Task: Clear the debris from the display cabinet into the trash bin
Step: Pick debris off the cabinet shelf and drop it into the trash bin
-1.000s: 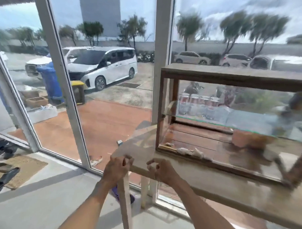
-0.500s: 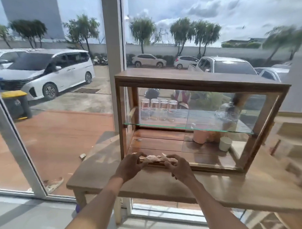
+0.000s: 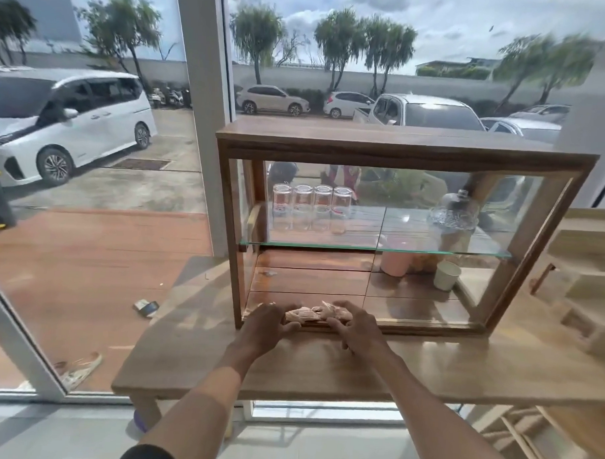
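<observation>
A wooden display cabinet (image 3: 400,147) with glass sides stands on a long wooden table (image 3: 193,356). A pale, crumpled strip of debris (image 3: 313,314) lies along the cabinet's front bottom edge, left of centre. My left hand (image 3: 267,326) rests at its left end with fingers spread. My right hand (image 3: 357,329) arches over its right end, fingertips touching it. The debris still lies on the wood between both hands. A smaller scrap (image 3: 268,272) sits further back on the cabinet floor. No trash bin shows indoors.
Several upturned glasses (image 3: 312,209) and a glass-domed jar (image 3: 452,214) stand on the glass shelf. A pink cup (image 3: 394,265) and a white cup (image 3: 447,275) sit below. A light wooden rack (image 3: 587,273) stands at the right. Window panes rise behind.
The view swung from the table's left corner to the cabinet front. Both hands went from the table edge to the cabinet's bottom edge, closing in on the debris.
</observation>
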{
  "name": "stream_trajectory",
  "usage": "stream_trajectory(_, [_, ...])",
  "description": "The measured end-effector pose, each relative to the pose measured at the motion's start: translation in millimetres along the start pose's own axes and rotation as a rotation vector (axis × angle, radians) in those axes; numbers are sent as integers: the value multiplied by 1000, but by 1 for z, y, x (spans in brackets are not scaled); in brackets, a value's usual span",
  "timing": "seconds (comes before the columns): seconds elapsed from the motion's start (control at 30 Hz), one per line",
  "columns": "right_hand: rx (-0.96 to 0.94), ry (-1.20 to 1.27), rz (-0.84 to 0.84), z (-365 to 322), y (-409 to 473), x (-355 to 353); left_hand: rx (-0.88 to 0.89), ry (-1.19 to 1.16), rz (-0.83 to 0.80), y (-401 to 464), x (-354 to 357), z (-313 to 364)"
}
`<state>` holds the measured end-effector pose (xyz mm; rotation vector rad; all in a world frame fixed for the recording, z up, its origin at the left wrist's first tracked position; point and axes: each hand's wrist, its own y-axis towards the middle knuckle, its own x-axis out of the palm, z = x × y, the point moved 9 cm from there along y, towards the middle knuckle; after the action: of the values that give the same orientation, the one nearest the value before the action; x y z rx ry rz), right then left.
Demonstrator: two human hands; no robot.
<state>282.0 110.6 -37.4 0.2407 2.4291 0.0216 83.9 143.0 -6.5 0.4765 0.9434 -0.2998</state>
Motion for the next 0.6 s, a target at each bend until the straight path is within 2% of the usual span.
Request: stream_trajectory(0.6, [53, 73, 82, -5, 8, -1, -55, -49, 99, 3, 1, -10])
